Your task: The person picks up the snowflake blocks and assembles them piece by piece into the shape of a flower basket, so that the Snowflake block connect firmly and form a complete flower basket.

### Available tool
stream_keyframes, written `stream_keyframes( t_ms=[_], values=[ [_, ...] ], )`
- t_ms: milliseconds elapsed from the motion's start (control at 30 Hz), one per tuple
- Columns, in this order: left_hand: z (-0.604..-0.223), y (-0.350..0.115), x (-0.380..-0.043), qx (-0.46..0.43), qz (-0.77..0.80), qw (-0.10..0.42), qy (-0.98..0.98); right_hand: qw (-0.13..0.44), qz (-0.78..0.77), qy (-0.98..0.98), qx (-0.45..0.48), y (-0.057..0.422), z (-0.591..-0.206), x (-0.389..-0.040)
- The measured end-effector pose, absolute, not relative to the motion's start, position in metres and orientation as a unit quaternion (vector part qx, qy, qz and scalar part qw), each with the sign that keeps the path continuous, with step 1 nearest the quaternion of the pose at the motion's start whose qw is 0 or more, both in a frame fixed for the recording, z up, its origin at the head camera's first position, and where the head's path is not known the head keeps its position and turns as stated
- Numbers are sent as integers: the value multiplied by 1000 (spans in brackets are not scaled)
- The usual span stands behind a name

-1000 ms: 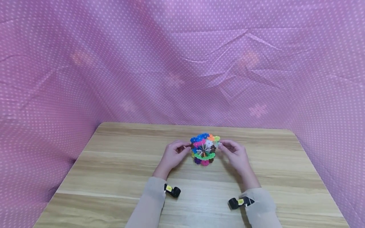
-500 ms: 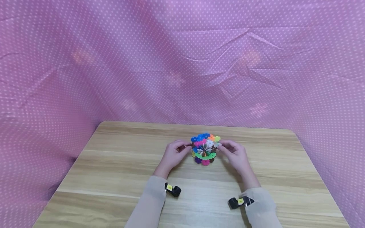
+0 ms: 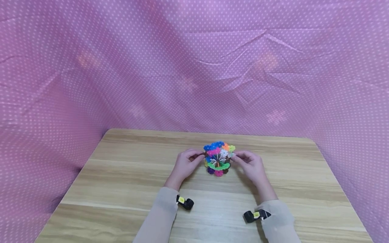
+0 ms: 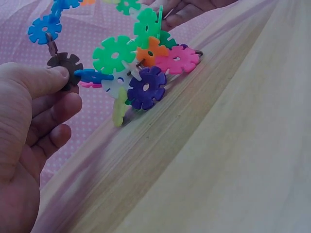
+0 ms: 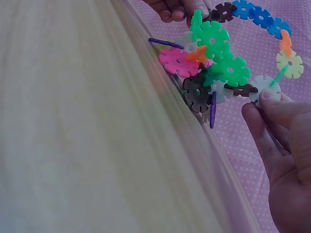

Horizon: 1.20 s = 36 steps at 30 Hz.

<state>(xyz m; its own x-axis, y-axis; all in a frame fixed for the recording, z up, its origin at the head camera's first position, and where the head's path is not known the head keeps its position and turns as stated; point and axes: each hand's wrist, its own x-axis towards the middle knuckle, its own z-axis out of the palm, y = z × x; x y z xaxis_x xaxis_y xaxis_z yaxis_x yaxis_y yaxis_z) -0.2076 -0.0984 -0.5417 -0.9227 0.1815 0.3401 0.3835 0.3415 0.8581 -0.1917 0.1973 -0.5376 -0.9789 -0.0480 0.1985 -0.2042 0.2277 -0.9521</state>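
Between my two hands stands a many-coloured model of notched, flower-shaped plastic discs [image 3: 218, 166] slotted together. My left hand [image 3: 183, 166] pinches a dark brown disc [image 4: 72, 62] at its left side between thumb and fingers. At the other side my right hand [image 3: 253, 166] pinches a whitish disc [image 5: 266, 83]. Blue discs [image 5: 260, 16], with an orange and a yellow one, arch over the top. Lower down are green discs [image 5: 213, 39], a pink disc [image 4: 178, 60] and a purple disc [image 4: 147, 87]. Whether its lowest discs touch the table is hard to tell.
The wood-grain table [image 3: 121, 182] reaches back to a pink dotted cloth [image 3: 194, 84], which hangs behind and at both sides. A small black camera [image 3: 185, 203] sits at my left cuff, and another camera [image 3: 253, 216] at my right.
The model and my left hand have shifted very slightly to the right in the head view. My right hand stays almost still, and both hands keep their hold.
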Motion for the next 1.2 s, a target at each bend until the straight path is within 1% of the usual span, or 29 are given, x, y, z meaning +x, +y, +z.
stream_keyframes(
  t_ms=[500, 833, 1067, 1200],
  values=[
    [-538, -96, -204, -158, -539, 68, -824, 79, 606, -784, 110, 196, -539, -191],
    [-537, -96, -202, -175, -518, 69, -834, 71, 601, -790, 99, 196, -538, -189],
    [-538, -96, -203, -184, -507, 80, -838, 72, 580, -805, 99, 196, -537, -189],
    [-538, -95, -202, -182, -508, 75, -839, 75, 570, -812, 102, 196, -536, -188]
  ],
)
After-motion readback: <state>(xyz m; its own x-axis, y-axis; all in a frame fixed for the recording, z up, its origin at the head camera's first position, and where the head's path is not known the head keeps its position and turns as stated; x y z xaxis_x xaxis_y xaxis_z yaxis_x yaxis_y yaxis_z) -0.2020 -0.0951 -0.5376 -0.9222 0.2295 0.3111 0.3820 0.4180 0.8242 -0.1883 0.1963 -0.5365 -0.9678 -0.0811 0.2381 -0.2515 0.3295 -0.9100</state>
